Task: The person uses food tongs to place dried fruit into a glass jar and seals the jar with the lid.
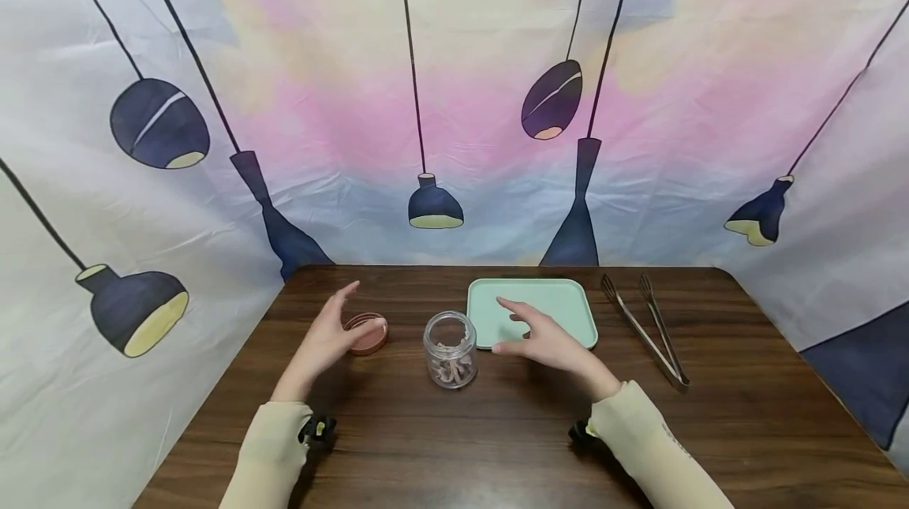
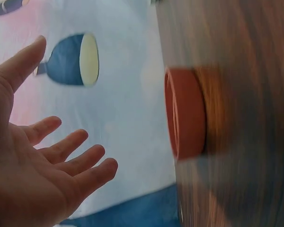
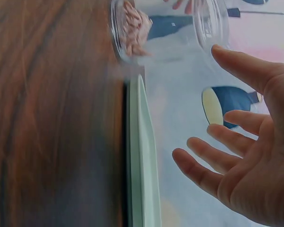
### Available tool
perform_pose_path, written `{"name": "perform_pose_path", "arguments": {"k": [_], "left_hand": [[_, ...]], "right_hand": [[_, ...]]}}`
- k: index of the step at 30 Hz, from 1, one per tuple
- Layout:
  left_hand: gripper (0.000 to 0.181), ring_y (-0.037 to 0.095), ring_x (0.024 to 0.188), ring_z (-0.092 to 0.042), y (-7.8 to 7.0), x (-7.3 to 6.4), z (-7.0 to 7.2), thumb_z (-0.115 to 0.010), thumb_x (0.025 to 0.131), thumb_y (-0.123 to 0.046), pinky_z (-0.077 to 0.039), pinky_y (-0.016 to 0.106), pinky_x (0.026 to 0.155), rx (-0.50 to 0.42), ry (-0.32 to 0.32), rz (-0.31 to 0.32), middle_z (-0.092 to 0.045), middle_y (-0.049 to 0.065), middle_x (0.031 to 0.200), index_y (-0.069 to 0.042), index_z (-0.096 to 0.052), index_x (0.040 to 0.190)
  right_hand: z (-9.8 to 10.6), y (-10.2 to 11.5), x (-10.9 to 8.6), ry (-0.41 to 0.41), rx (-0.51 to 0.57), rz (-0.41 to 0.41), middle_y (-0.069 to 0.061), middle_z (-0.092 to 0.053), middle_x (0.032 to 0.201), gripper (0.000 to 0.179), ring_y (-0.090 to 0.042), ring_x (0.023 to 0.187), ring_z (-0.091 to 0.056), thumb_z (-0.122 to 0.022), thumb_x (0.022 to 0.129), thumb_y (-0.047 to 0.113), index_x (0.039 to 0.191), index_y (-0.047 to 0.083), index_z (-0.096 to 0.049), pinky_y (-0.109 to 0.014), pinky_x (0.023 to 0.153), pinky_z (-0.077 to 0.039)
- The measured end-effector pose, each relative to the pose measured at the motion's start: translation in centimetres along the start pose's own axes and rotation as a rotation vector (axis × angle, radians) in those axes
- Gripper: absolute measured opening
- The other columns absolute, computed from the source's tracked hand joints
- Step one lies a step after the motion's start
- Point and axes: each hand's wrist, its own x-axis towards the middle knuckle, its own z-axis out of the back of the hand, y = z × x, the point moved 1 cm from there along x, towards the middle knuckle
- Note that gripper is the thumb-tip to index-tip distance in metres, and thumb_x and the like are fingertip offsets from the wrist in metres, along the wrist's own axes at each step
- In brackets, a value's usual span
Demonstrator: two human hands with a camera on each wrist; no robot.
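Note:
An uncovered clear glass jar (image 1: 450, 351) stands upright on the table, with small pinkish-brown pieces (image 3: 135, 30) gathered at its bottom. To its left lies a round reddish-brown lid (image 2: 185, 113), its hollow side up. My left hand (image 1: 332, 339) hovers by the lid, fingers spread and holding nothing; the thumb overlaps the lid in the head view. On the jar's other side my right hand (image 1: 547, 342) is held in the air with fingers apart and nothing in them. It overlaps the pale green tray (image 1: 568, 300) in the head view.
Metal tongs (image 1: 649, 331) lie on the dark wooden table (image 1: 454, 446), right of the tray, their tips pointing away. Behind the table's far edge hangs a cloth (image 1: 490, 201) printed with lamps.

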Motion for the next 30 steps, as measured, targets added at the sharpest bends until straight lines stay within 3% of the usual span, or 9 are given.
{"name": "perform_pose_path", "arguments": {"k": [5, 10, 23, 30], "left_hand": [[0.092, 0.046, 0.143, -0.03, 1.3, -0.2, 1.7, -0.072, 0.091, -0.052, -0.032, 0.067, 0.106, 0.031, -0.072, 0.033, -0.031, 0.026, 0.156, -0.009, -0.027, 0.159], [0.09, 0.046, 0.141, -0.034, 2.5, -0.2, 2.0, -0.07, 0.091, -0.054, -0.034, 0.066, 0.104, 0.039, -0.116, 0.07, -0.033, 0.026, 0.155, -0.008, -0.03, 0.157], [0.086, 0.048, 0.138, -0.037, 3.8, 0.0, 1.3, -0.071, 0.094, -0.044, -0.036, 0.061, 0.106, 0.013, 0.049, 0.14, -0.033, 0.029, 0.155, -0.002, -0.029, 0.157], [0.089, 0.051, 0.136, -0.039, 4.6, 0.3, 0.5, -0.071, 0.093, -0.046, -0.036, 0.062, 0.106, 0.062, 0.093, 0.118, -0.033, 0.033, 0.153, 0.003, -0.03, 0.154]], "right_hand": [[-1.3, 0.5, 0.5, 0.03, 0.031, 0.015, -0.011, -0.032, 0.161, 0.089, -0.037, 0.14, -0.042, -0.081, 0.087, 0.036, 0.159, 0.017, -0.033, -0.056, 0.104, -0.043], [-2.2, 0.8, 0.8, 0.056, 0.048, 0.022, -0.009, -0.031, 0.162, 0.089, -0.036, 0.141, -0.041, -0.08, 0.088, 0.035, 0.16, 0.016, -0.03, -0.056, 0.104, -0.042], [-3.7, 2.1, 2.0, 0.096, 0.045, 0.091, -0.006, -0.03, 0.163, 0.096, -0.031, 0.141, -0.04, -0.082, 0.086, 0.036, 0.161, 0.018, -0.025, -0.053, 0.101, -0.046], [-4.5, 2.3, 2.2, 0.111, 0.026, 0.068, -0.006, -0.028, 0.163, 0.098, -0.026, 0.146, -0.032, -0.081, 0.086, 0.042, 0.162, 0.023, -0.022, -0.048, 0.101, -0.047]]}}
